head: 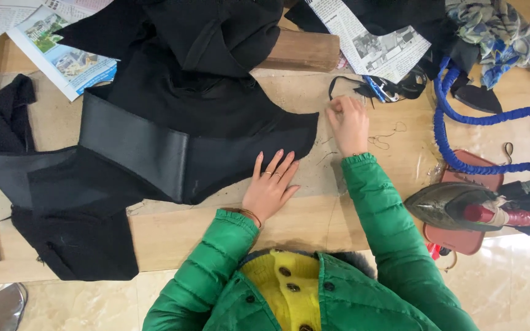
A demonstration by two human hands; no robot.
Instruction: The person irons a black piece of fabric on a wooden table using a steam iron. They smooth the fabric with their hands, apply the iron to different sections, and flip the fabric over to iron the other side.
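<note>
Our green sleeves (363, 202) frame the black fabric (173, 129); our left hand (271, 184) lies open on its edge; our right hand (349, 122), just beside it, pinches a thread.

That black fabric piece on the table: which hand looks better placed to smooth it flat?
Probably the left hand: it lies flat, fingers spread on the black fabric edge. The right hand is curled beside it, on the bare table.

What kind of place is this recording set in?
Probably a tailoring or garment workshop: black fabric pieces spread on a wooden worktable, a clothes iron at the edge, and loose threads near the right hand.
</note>
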